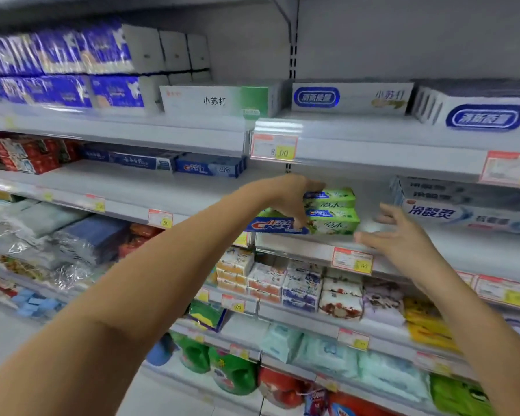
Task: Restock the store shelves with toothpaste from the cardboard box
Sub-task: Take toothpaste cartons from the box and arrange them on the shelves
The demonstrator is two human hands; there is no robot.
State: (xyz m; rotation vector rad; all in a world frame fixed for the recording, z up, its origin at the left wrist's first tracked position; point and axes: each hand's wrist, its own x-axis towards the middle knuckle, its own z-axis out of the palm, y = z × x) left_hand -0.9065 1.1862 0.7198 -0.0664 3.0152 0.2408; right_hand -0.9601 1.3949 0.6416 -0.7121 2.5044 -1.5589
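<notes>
Stacked green toothpaste boxes on the shelf are gripped by the left hand; the right hand is held open beside them.

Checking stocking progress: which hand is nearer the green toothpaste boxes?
Left. The left hand grips the green toothpaste boxes; the right hand is open, apart, to their right.

Shop: stocked shelves, price tags
</notes>
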